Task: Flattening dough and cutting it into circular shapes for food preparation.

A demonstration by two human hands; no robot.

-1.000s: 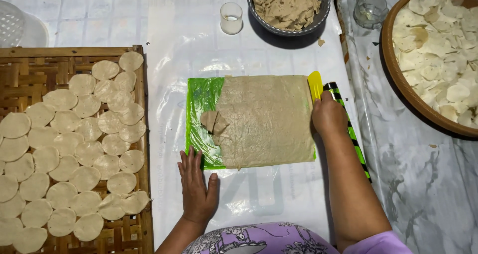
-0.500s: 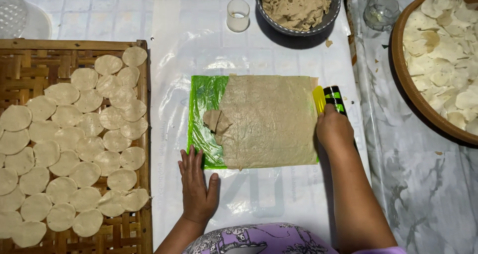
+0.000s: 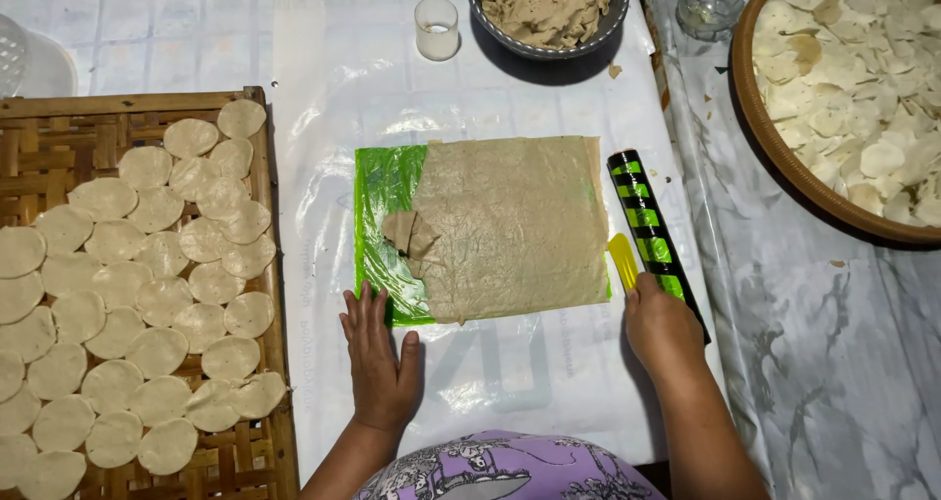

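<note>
a: head view, step? where's the dough?
b: rolled dough sheet (image 3: 515, 227) on green plastic (image 3: 380, 201), centre of counter. left hand (image 3: 380, 358) flat and open below it, holding nothing.
a: right?
b: right hand (image 3: 663, 325) grip closed on yellow scraper (image 3: 623, 261) beside striped roller (image 3: 655, 235). likely next: cut discs, needs a cutter.

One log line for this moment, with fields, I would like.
left hand: flat on plastic sheet, below green board | right hand: on black-green roller | dough sheet: rolled flat on board

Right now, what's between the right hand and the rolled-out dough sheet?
Head view: a small yellow scraper lies between the right hand and the dough sheet, at the sheet's right edge. The black-and-green rolling pin runs just outside it.
</note>
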